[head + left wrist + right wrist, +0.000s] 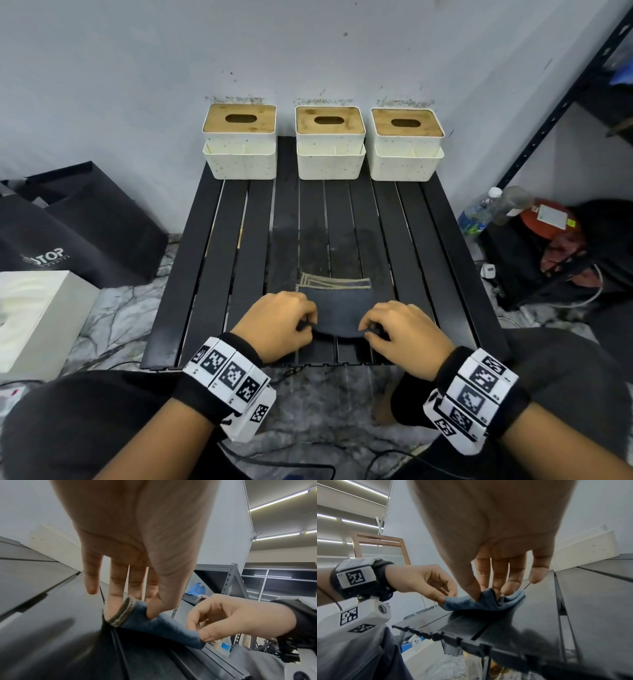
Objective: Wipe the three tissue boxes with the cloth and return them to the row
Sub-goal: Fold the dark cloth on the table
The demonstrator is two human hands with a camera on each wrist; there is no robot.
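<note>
Three cream tissue boxes with bamboo lids stand in a row at the table's far edge: the left box [239,144], the middle box [330,144] and the right box [406,145]. A folded dark blue cloth [337,308] with a tan hem lies near the front edge. My left hand [284,320] pinches the cloth's near left corner [130,609] between thumb and fingers. My right hand [400,325] pinches the near right corner [488,599]. The near edge of the cloth is lifted off the slats.
The black slatted table [212,257] stands against a grey wall. Black bags [85,226] and a white box [37,318] sit on the floor at left. A metal shelf [561,113], bottles [479,212] and clutter stand at right.
</note>
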